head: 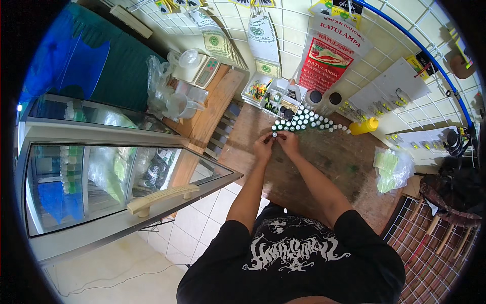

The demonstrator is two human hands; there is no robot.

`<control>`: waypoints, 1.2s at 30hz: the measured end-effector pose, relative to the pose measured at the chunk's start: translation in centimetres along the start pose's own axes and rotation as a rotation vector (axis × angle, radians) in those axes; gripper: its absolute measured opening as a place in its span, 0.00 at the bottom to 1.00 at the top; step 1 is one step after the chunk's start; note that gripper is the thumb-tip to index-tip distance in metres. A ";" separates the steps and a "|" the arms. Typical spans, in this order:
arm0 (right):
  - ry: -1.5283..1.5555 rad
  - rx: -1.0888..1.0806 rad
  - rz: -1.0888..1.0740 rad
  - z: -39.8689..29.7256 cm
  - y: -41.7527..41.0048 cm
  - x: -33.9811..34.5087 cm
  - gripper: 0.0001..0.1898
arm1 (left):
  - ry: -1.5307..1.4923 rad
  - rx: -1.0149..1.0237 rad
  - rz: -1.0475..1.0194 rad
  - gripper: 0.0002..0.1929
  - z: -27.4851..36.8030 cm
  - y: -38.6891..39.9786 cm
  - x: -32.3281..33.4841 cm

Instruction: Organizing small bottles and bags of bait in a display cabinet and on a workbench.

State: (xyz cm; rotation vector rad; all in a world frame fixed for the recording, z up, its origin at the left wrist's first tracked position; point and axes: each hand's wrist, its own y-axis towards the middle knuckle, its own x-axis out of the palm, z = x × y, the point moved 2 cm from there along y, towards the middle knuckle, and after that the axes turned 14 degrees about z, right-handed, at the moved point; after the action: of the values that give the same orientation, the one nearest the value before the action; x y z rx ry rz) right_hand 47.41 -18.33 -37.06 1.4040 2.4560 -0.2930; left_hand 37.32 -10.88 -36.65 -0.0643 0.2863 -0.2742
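Note:
My left hand (pixel 263 148) and my right hand (pixel 289 144) meet at the wooden tabletop (pixel 322 159). Between their fingertips is a small bottle with a white cap (pixel 274 134), pinched from both sides; the fingers hide its body. Just beyond, several similar white-capped bottles (pixel 300 122) stand upright in close rows, with green showing below the caps. Their group narrows to a single line towards the right, ending beside a yellow squeeze bottle (pixel 364 126) that lies tilted.
Behind the bottles stands a white divided organizer (pixel 262 97) with small items, near dark-lidded jars (pixel 314 97). To the left are a digital scale (pixel 205 70) and an open glass-paned door (pixel 125 186). A plastic bag (pixel 393 171) lies right. A blue fishing rod (pixel 414 38) arcs above.

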 end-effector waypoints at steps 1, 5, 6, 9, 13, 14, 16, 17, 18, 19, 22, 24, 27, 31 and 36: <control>-0.019 0.001 -0.005 -0.1 -0.1 0.0 0.12 | -0.001 0.020 -0.008 0.11 -0.1 -0.1 -0.2; -0.005 -0.036 -0.005 1.1 -1.1 -0.7 0.12 | 0.076 0.072 -0.056 0.11 0.0 -1.3 -0.6; 0.012 -0.028 0.007 2.6 -1.1 -1.4 0.11 | 0.065 0.080 -0.074 0.11 0.5 -1.9 0.1; 0.006 -0.034 -0.033 2.5 -3.5 -2.3 0.11 | -0.012 -0.020 -0.145 0.10 0.0 -3.7 -1.4; -0.092 -0.081 -0.038 2.5 -7.6 -4.1 0.11 | -0.019 -0.051 -0.176 0.11 -0.6 -7.6 -3.3; -0.091 -0.085 -0.036 2.7 -8.6 -4.8 0.11 | 0.023 -0.053 -0.176 0.11 -0.4 -8.8 -3.7; -0.118 -0.098 -0.083 2.2 -11.1 -6.3 0.11 | 0.044 -0.080 -0.203 0.11 -0.2 -11.0 -5.0; -0.115 -0.104 -0.084 2.2 -12.2 -7.0 0.11 | 0.066 -0.113 -0.237 0.10 -0.3 -12.1 -5.5; -0.104 -0.114 -0.123 2.2 -13.2 -7.8 0.11 | 0.063 -0.104 -0.232 0.10 -0.5 -13.0 -6.1; -0.089 -0.125 -0.173 2.4 -14.4 -8.2 0.11 | 0.037 -0.150 -0.297 0.10 -1.3 -14.0 -6.9; -0.075 0.012 -0.341 2.6 -17.7 -9.6 0.11 | -0.003 -0.217 -0.390 0.10 -3.0 -17.0 -9.4; -0.079 0.059 -0.416 1.4 -19.3 -10.9 0.11 | -0.018 -0.239 -0.416 0.10 -3.3 -18.6 -10.7; -0.070 0.109 -0.525 1.7 -21.3 -11.0 0.12 | 0.107 -0.274 -0.483 0.10 -3.1 -20.5 -12.4; 0.037 0.144 -0.636 0.8 -22.3 -9.5 0.12 | -0.059 -0.348 -0.444 0.09 -3.6 -21.8 -15.3; 0.014 0.037 -0.742 -0.5 -22.7 -5.5 0.11 | -0.171 -0.355 -0.354 0.07 -2.9 -20.7 -19.4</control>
State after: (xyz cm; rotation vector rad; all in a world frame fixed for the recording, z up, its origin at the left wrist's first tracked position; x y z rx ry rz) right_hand 30.37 -33.96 -34.00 0.4433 2.8954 -0.4790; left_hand 13.24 -25.48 -32.12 -0.4901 0.1491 -0.5637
